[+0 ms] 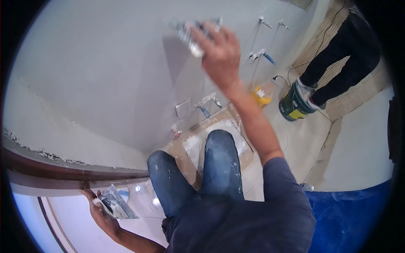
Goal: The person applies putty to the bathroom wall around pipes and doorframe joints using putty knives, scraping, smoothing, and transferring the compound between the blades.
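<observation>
My right hand (pixel 221 52) is raised to the grey wall, its fingers closed round a plaster-smeared trowel (pixel 192 42). Motion blurs the trowel, and the hand covers part of its handle. Low on the left, my left hand (pixel 100 215) grips a wide metal putty knife (pixel 120 204) with whitish smears on its blade. The fingertips of that hand are close to the brown door frame (pixel 71 175); whether they touch it I cannot tell. Smooth grey coating covers the wall (pixel 105 76) around the trowel.
Pipe valves (pixel 263 57) jut from the wall on the right. Below are more valves (pixel 204 110) and a switch box (pixel 183 109). A person in dark trousers stands on a green bucket (pixel 289 105). Near it lie a yellow object (pixel 262 97) and a cable. Blue sheeting (pixel 346 215) spreads at lower right.
</observation>
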`<state>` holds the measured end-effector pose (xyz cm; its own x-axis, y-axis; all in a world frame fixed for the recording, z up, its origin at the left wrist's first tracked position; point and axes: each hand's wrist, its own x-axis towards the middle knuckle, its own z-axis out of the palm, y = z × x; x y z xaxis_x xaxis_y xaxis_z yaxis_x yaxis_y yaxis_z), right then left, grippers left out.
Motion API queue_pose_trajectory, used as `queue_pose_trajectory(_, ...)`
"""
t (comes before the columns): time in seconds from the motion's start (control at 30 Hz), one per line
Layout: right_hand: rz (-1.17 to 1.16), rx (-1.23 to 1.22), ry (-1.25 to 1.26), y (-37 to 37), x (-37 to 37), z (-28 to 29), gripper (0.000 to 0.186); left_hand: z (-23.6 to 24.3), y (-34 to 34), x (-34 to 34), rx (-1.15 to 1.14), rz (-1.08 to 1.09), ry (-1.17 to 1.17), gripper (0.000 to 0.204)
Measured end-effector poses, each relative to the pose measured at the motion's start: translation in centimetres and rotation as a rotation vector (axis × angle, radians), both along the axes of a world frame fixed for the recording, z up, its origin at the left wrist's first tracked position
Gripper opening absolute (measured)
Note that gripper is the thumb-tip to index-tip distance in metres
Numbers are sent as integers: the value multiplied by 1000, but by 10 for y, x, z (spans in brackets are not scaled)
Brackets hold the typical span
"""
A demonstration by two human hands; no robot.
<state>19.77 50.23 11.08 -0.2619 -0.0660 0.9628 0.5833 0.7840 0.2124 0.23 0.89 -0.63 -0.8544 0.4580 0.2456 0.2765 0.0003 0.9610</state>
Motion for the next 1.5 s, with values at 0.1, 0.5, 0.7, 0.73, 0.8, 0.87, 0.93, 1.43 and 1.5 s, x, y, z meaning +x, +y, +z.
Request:
queue_pose_trajectory(0.1, -2, 7, -91, 2, 3, 35, 47, 8, 7, 4, 45, -24, -50, 84)
queue_pose_trajectory(0.5, 38, -461, -197, 13, 21, -229, 72, 18, 10, 10, 57, 12, -59, 83)
queue_pose_trajectory(0.7, 102, -744, -163, -13, 37, -267, 66, 5, 1, 1, 63, 16, -94, 83)
queue_pose_trajectory(0.73, 93, -742, -152, -9, 36, -262, 66, 5, 2, 1, 59, 16, -100, 83)
queue_pose_trajectory(0.8, 31, -928, 250, 3, 34, -246, 52, 9, 5, 3, 47, -11, -65, 83)
queue_pose_trajectory(0.87, 80, -1014, 509, 26, 26, -215, 46, 11, 5, 6, 34, -35, -31, 84)
queue_pose_trajectory(0.93, 134, -1078, 772, 48, 19, -188, 43, 10, 5, 6, 124, -84, -66, 76)
queue_pose_trajectory(1.43, 286, -647, 145, -87, -38, -122, 58, 2, -3, 0, 151, -106, -102, 74)
queue_pose_trajectory(1.5, 184, -714, 356, -61, -22, -95, 55, 7, 1, 3, 120, -68, -91, 78)
